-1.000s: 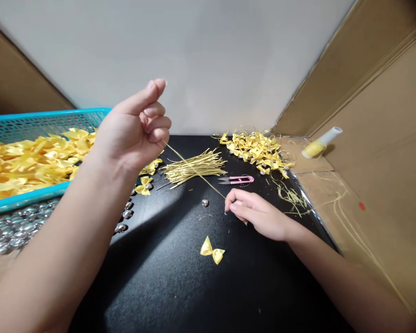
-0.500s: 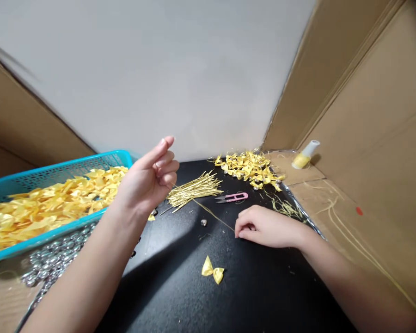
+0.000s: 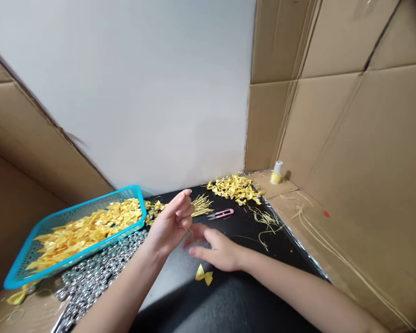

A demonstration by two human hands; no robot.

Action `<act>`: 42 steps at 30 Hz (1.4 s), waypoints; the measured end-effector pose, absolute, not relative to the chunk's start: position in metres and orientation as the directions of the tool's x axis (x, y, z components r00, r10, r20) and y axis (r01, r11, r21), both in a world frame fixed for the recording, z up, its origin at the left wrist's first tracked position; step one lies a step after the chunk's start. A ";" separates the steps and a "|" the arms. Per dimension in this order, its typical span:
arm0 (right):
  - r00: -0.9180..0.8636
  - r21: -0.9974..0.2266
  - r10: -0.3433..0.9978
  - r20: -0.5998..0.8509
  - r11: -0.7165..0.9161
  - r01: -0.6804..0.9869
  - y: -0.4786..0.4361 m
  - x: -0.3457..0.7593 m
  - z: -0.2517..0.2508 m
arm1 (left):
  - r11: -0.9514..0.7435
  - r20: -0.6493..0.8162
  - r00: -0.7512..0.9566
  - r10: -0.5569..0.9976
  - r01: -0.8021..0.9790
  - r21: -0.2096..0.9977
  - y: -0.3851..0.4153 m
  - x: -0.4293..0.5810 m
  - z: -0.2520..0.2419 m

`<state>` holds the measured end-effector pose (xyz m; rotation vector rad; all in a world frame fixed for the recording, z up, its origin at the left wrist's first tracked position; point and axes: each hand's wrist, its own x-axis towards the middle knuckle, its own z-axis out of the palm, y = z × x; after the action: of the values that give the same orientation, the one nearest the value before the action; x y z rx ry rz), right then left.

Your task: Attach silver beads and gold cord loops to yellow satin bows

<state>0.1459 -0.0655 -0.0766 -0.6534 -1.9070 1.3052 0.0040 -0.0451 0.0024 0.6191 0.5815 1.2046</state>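
My left hand (image 3: pixel 169 223) is raised over the black mat (image 3: pixel 249 296) with its fingers curled in a pinch. The thin gold thread seen in it earlier hardly shows now. My right hand (image 3: pixel 217 249) lies low just right of it, fingers stretched out toward the left and slightly blurred, almost touching the left hand. A single yellow ribbon bow (image 3: pixel 204 274) lies on the mat right under the right hand. Behind the hands are a bundle of cut gold threads (image 3: pixel 201 205) and pink thread snips (image 3: pixel 222 213).
A blue basket (image 3: pixel 21 274) full of yellow bows sits at the left, with several silver bells (image 3: pixel 93 273) spread in front of it. A pile of bows with bells (image 3: pixel 234 186) and a small yellow bottle (image 3: pixel 276 173) stand at the back right. Cardboard walls (image 3: pixel 350 138) close both sides.
The camera has tilted up and back. My left hand has dropped toward the mat, and my right hand has slid left and opened out, so the two hands now meet above the single bow.
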 end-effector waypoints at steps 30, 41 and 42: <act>-0.449 -0.747 0.778 0.440 0.595 0.298 -0.139 0.204 -0.081 | -0.091 -0.306 -0.326 0.894 -0.803 0.589 -0.158 -0.052 -0.056; -0.419 -0.631 0.697 0.582 0.712 0.309 -0.174 0.210 -0.060 | -0.249 0.122 -0.218 0.968 -0.813 0.526 -0.191 -0.045 -0.038; -0.433 -0.610 0.697 0.572 0.714 0.344 -0.171 0.211 -0.064 | -0.258 0.115 -0.233 0.966 -0.814 0.520 -0.188 -0.046 -0.040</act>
<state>0.2112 -0.1713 -0.0636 -0.7924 -2.0501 0.5150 -0.0455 -0.1877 -0.0402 0.4940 0.4183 1.7855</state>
